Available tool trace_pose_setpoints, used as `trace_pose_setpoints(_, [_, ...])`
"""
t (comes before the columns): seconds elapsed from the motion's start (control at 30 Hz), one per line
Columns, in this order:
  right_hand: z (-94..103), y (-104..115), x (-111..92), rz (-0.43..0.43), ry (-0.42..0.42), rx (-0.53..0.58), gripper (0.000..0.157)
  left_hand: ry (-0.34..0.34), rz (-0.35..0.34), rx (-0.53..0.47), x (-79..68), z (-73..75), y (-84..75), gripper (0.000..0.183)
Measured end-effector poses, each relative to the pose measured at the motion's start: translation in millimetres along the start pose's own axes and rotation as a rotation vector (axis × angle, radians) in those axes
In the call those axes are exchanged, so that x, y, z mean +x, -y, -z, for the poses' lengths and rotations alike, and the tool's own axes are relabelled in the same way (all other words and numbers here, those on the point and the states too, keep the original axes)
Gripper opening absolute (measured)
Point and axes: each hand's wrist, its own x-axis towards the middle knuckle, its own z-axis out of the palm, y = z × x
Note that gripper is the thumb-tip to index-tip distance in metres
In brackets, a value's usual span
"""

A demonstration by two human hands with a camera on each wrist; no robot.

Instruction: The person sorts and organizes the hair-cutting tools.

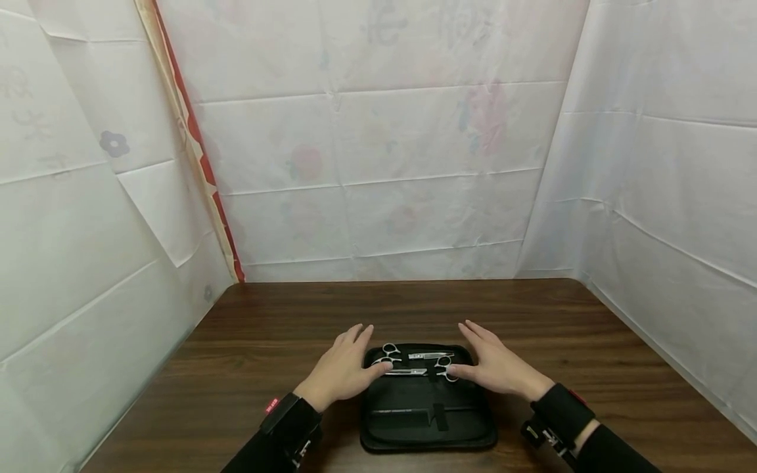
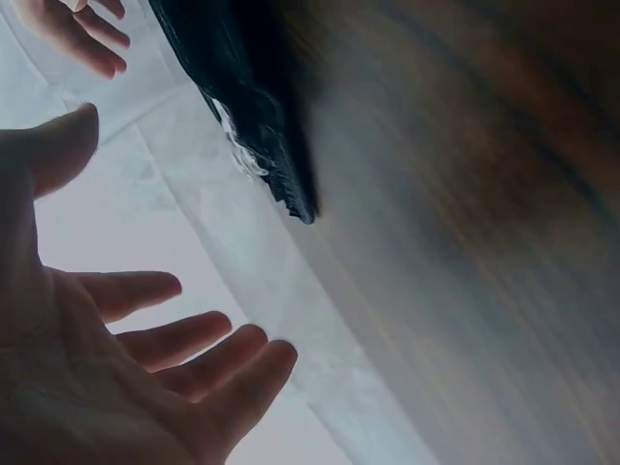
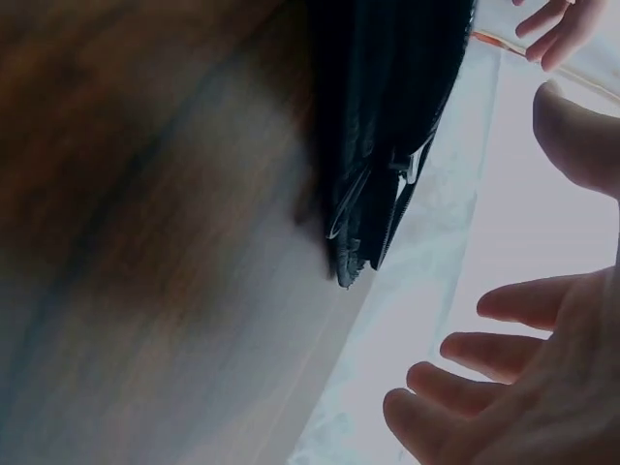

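Observation:
A black zip case (image 1: 414, 436) lies unfolded on the table. Two pairs of scissors sit in its far half: the upper scissors (image 1: 428, 355) have finger rings to the left, the lower scissors (image 1: 408, 372) have theirs to the right. A dark comb (image 1: 402, 412) lies in the near half beside a black strap (image 1: 440, 417). My left hand (image 1: 345, 364) is spread at the case's left side, its thumb overlapping the scissors in the head view. Mirroring it on the right is my right hand (image 1: 497, 361), fingers spread, thumb over the rings. Both wrist views show empty palms.
The brown wood-grain table (image 1: 284, 309) surrounds the case. White sheets hang behind and on both sides, including the back sheet (image 1: 378, 217) and the right sheet (image 1: 668, 217). A red and cream strip (image 1: 201, 151) runs down the left corner.

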Motion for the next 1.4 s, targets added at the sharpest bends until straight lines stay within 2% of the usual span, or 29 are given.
trace_pose_setpoints(0.23, [-2.1, -2.6, 9.9, -0.025, 0.054, 0.006, 0.091, 0.042, 0.069, -0.079, 14.4, -3.9, 6.8, 0.07])
trace_pose_setpoints(0.4, [-5.5, -6.7, 16.9, -0.035, 0.059, -0.023, 0.083, 0.058, 0.089, -0.069, 21.2, -6.1, 6.7, 0.065])
trace_pose_setpoints(0.7, [-7.4, -11.3, 28.8, -0.015, 0.041, -0.147, 0.042, 0.107, 0.097, -0.022, 30.6, -6.6, 1.0, 0.045])
trace_pose_setpoints(0.87, [-7.8, -12.3, 31.5, 0.012, 0.015, -0.191, 0.029, 0.12, 0.078, -0.004, 34.6, -8.6, 2.1, 0.034])
trace_pose_setpoints(1.0, [-6.7, -11.9, 33.2, 0.017, 0.015, -0.181, 0.024, 0.124, 0.067, 0.009, 37.9, -9.6, 4.1, 0.024])
trace_pose_setpoints(1.4, [-6.9, -11.9, 41.5, -0.015, 0.056, -0.177, 0.019, 0.143, 0.104, 0.039, 46.6, -11.2, 8.1, 0.013])
